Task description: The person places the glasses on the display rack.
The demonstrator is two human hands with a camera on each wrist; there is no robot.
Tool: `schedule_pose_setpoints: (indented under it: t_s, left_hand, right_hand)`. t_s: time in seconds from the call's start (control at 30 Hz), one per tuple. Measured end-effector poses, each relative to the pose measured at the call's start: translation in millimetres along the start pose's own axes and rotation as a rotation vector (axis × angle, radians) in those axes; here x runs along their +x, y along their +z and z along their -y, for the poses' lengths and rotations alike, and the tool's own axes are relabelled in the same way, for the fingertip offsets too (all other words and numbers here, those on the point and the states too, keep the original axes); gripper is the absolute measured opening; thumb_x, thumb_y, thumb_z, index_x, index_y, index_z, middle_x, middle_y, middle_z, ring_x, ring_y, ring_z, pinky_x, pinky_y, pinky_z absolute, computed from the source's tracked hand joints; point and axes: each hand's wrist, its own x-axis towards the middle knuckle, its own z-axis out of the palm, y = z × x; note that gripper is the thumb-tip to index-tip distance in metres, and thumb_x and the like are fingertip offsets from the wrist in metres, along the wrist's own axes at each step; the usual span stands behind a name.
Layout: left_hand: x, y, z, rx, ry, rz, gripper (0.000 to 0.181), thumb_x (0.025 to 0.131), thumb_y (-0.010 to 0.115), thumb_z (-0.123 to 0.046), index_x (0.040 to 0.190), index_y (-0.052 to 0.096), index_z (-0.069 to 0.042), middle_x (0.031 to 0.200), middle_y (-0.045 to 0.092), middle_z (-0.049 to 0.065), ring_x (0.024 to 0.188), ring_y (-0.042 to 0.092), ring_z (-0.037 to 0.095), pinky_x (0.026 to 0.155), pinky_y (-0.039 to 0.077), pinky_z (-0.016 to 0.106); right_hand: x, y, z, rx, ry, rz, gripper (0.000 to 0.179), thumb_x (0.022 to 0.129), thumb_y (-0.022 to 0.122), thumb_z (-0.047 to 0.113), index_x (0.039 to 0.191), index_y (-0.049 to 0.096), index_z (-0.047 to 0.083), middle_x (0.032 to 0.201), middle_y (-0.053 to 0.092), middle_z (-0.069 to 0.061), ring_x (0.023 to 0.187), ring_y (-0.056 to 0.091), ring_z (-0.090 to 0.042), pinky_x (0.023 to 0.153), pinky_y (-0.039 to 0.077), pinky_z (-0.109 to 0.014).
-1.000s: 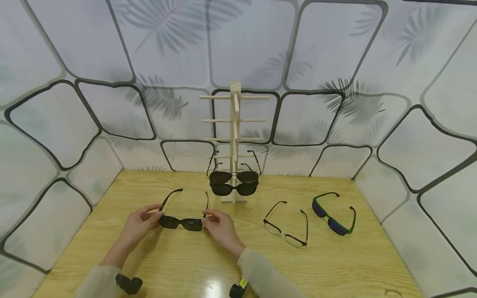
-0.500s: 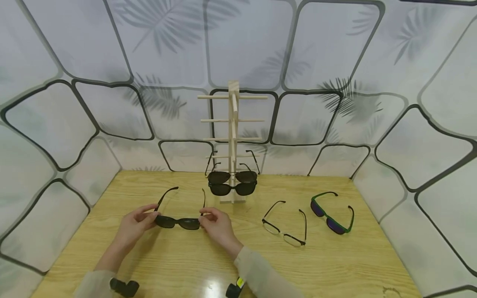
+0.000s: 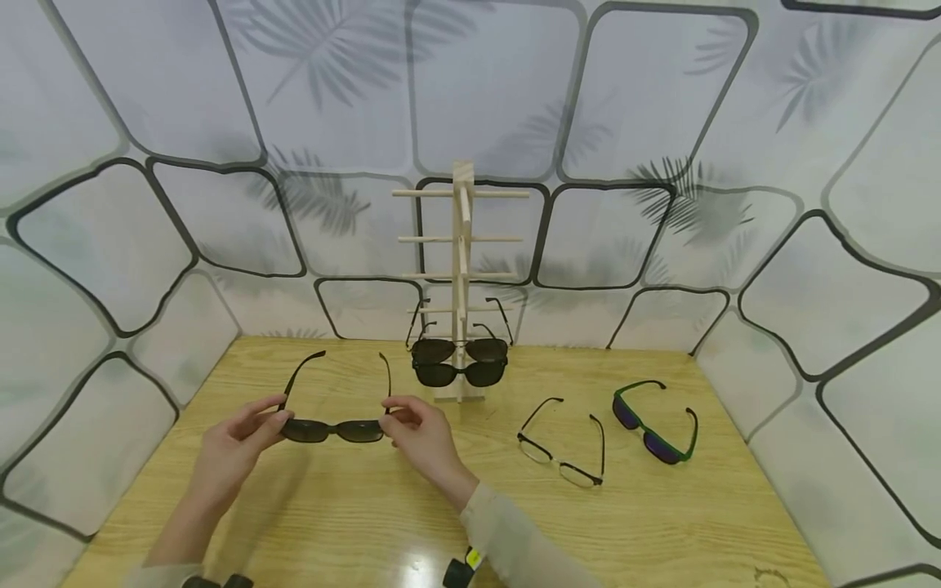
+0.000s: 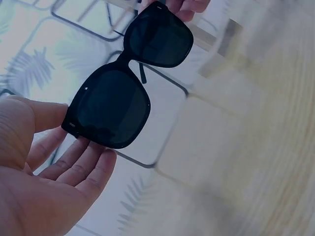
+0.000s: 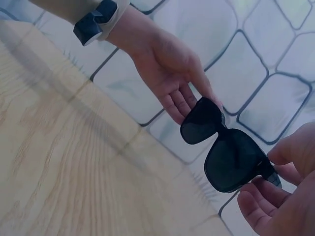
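Both hands hold one pair of black sunglasses (image 3: 332, 430) above the left part of the table, its arms unfolded and pointing away. My left hand (image 3: 234, 449) pinches the left hinge corner between thumb and fingers. The opposite corner is pinched by my right hand (image 3: 425, 437). In the left wrist view the dark lens (image 4: 113, 105) fills the middle, with the left thumb and fingers at its outer edge. The right wrist view shows the sunglasses (image 5: 234, 160) from the other end, with the right hand (image 5: 285, 187) close and the left hand (image 5: 172, 69) beyond.
A wooden display rack (image 3: 461, 245) with crossbars stands at the back, two pairs of dark sunglasses (image 3: 460, 373) on its lower bars. Half-rim eyeglasses (image 3: 560, 462) and green-framed sunglasses (image 3: 647, 433) lie on the right side of the wooden table (image 3: 662, 523). Patterned walls (image 3: 500, 90) enclose the table.
The hands have moved the sunglasses to the left and slightly upward in the head view, with the left hand shifting more than the right. The rack and other glasses stay put.
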Motion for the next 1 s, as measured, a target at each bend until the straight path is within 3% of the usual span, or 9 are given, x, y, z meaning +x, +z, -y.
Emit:
schedule_pose_setpoints:
  t_s: [0.13,0.23,0.47,0.6,0.77,1.0]
  left_hand:
    - [-3.7,-3.6,-12.5,-0.084,0.061,0.011,0.034,0.098,0.063,-0.007,0.132,0.062,-0.003,0.103,0.074,-0.007,0.092,0.072,0.008,0.084,0.057,0.021]
    - [-4.5,-4.6,-24.2,-0.128,0.104,0.017,0.035,0.099,0.060,-0.003,0.133,0.060,0.002,0.104,0.074,-0.006,0.094,0.072,0.008,0.086,0.056,0.022]
    - [-6.9,1.6,-56.1,-0.116,0.128,-0.020,0.037,0.099,0.061,-0.006,0.135,0.058,0.003,0.105,0.074,-0.005,0.092,0.072,0.008,0.085,0.056,0.020]
    - [-5.6,9.4,-72.1,-0.113,0.157,-0.047,0.038,0.097,0.063,-0.005,0.134,0.057,0.006,0.104,0.075,-0.003,0.092,0.072,0.009,0.084,0.057,0.022]
    - [-4.8,18.2,-86.9,-0.156,0.189,-0.059,0.037,0.097,0.063,-0.002,0.132,0.058,0.008,0.103,0.075,0.001,0.093,0.072,0.012,0.084,0.058,0.025]
    - [-3.5,28.4,-101.2,-0.173,0.204,-0.057,0.037,0.097,0.062,-0.001,0.132,0.057,0.009,0.104,0.075,0.003,0.092,0.073,0.013,0.085,0.057,0.026]
  right_hand:
    - [-7.3,-3.9,25.8,0.038,-0.027,0.046,0.026,0.096,0.065,0.009,0.121,0.068,0.005,0.104,0.069,-0.019,0.078,0.063,-0.008,0.073,0.058,-0.030]
    - [-5.5,-4.9,29.3,0.051,-0.049,0.059,0.027,0.097,0.066,0.013,0.123,0.068,0.009,0.104,0.069,-0.015,0.076,0.062,-0.007,0.073,0.059,-0.031]
    - [-2.0,-14.3,42.9,0.063,-0.096,0.049,0.027,0.096,0.068,0.021,0.123,0.069,0.019,0.103,0.069,-0.008,0.082,0.066,-0.023,0.072,0.057,-0.028]
    - [-3.5,-23.5,56.8,0.078,-0.127,0.038,0.028,0.096,0.068,0.020,0.124,0.069,0.018,0.104,0.068,-0.010,0.082,0.065,-0.020,0.073,0.056,-0.026]
    - [-5.4,-33.9,71.6,0.067,-0.174,0.019,0.027,0.096,0.069,0.021,0.124,0.069,0.020,0.104,0.068,-0.009,0.081,0.064,-0.017,0.074,0.057,-0.031]
    - [-8.4,-45.5,84.6,0.068,-0.222,-0.001,0.027,0.096,0.069,0.022,0.123,0.069,0.019,0.101,0.067,-0.007,0.083,0.063,-0.033,0.074,0.057,-0.033]
